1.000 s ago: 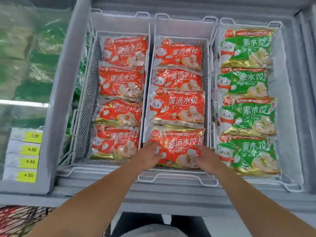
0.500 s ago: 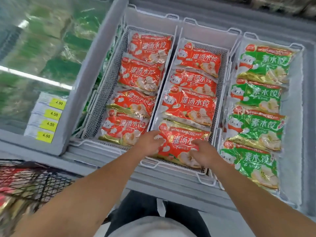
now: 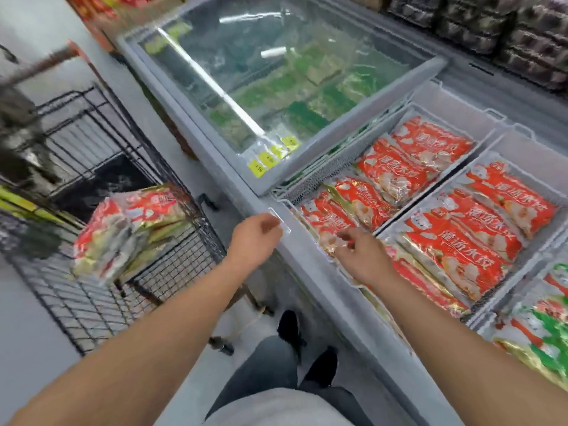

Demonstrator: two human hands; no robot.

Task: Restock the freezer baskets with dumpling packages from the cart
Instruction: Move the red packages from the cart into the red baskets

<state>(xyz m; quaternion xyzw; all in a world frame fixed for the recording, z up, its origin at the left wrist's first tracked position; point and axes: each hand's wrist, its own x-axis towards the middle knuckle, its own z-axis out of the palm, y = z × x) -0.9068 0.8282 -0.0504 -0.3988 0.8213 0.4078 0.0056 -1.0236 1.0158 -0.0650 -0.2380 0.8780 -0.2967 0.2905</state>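
Observation:
Two white wire freezer baskets (image 3: 322, 170) hold rows of red dumpling packages (image 3: 396, 170), and a third basket at the right edge holds green packages (image 3: 550, 333). A stack of red dumpling packages (image 3: 123, 232) lies in the black wire cart (image 3: 92, 302) on my left. My left hand (image 3: 255, 241) hovers over the freezer's front rim, fingers loosely curled, holding nothing. My right hand (image 3: 359, 256) hangs above the near end of the baskets, fingers relaxed and empty.
The freezer's sliding glass lid (image 3: 276, 87) covers the left section, with yellow price tags (image 3: 270, 158) at its corner. Dark egg cartons (image 3: 507, 32) are stacked behind the freezer. My legs and shoes (image 3: 307, 348) stand between cart and freezer.
Both hands have let go of the red package in the middle basket and pulled back toward me. My view has swung left, bringing the cart and its packages into sight.

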